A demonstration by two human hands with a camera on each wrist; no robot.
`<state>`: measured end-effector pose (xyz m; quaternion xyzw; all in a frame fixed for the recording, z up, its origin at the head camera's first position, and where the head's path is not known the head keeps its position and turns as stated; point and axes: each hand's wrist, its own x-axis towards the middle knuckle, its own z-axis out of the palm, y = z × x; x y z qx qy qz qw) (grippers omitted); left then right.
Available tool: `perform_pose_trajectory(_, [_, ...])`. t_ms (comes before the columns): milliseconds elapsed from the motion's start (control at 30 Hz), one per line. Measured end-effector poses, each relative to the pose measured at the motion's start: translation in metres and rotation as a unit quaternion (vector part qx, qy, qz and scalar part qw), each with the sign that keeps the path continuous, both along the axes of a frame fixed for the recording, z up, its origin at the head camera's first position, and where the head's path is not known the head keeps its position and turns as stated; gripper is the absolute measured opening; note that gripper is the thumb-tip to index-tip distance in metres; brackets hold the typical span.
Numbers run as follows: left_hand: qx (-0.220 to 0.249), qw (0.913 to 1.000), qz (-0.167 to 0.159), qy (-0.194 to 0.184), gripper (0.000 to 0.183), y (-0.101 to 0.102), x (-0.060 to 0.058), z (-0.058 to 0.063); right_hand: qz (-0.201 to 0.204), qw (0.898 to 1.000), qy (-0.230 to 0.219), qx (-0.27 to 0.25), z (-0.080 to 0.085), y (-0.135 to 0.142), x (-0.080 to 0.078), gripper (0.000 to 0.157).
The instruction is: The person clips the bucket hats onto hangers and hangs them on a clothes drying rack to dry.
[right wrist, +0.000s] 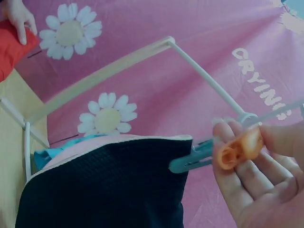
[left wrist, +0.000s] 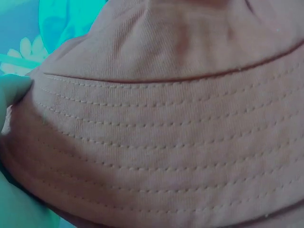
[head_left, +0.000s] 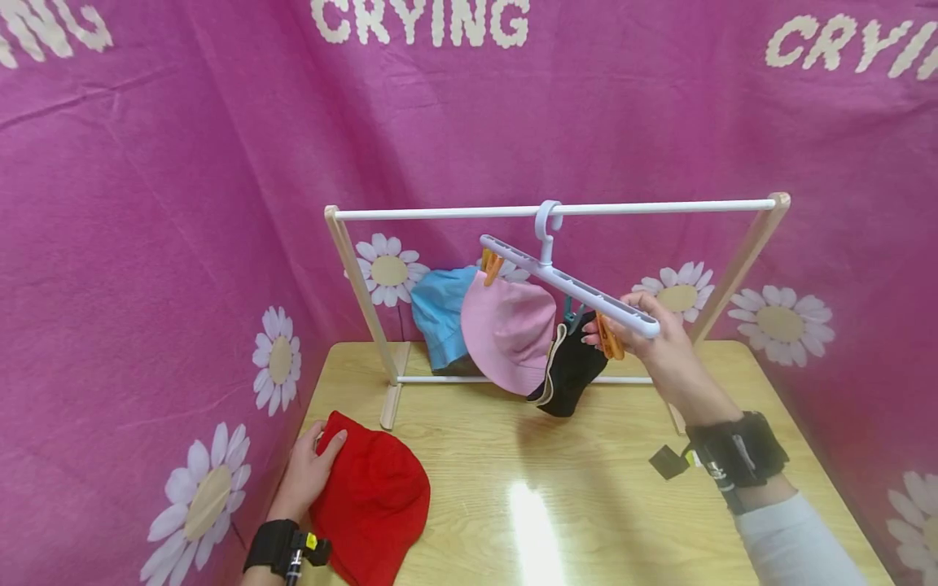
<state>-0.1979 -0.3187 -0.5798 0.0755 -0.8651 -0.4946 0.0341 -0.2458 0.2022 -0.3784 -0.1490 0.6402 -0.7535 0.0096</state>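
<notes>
My left hand [head_left: 304, 472] pinches the brim of a red bucket hat [head_left: 377, 496] at the table's left; its stitched brim fills the left wrist view. Up at the right end of a pale lilac hanger [head_left: 579, 289], my right hand [head_left: 663, 354] holds an orange clothespin [right wrist: 237, 149] between thumb and fingers. Beside it, a teal clothespin [right wrist: 192, 159] grips the edge of a black hat [right wrist: 104, 185]. Further left hang a pink bucket hat [head_left: 509, 334], below another orange clothespin [head_left: 493, 268], and a light blue hat [head_left: 442, 313] partly hidden behind the pink one.
The hanger hooks over the white top rail [head_left: 440, 213] of a rack with wooden side posts [head_left: 362, 293]. The rack stands on a wood-grain table [head_left: 469, 480]. Pink cloth [head_left: 220, 203] with daisies and lettering encloses the back and sides.
</notes>
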Motion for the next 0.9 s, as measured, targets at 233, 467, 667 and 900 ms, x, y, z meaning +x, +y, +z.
perform_pose_trajectory(233, [0.028, 0.9991, -0.005, 0.03, 0.024, 0.01, 0.004, 0.004, 0.003, 0.999, -0.047, -0.009, 0.004, 0.0, -0.001, 0.022])
perform_pose_trajectory(467, [0.048, 0.9981, -0.001, 0.039, 0.024, 0.018, 0.004, 0.009, 0.0, 0.997, -0.056, -0.046, 0.003, -0.002, -0.002, 0.027])
perform_pose_trajectory(667, [0.048, 0.9986, -0.005, 0.023, 0.035, 0.025, 0.008, 0.02, -0.011, 0.996, -0.055, -0.068, 0.001, -0.004, -0.002, 0.027])
perform_pose_trajectory(900, [0.104, 0.9941, -0.007, 0.03, 0.03, 0.036, 0.015, 0.033, -0.037, 0.996, -0.018, -0.08, -0.007, -0.008, -0.002, 0.023])
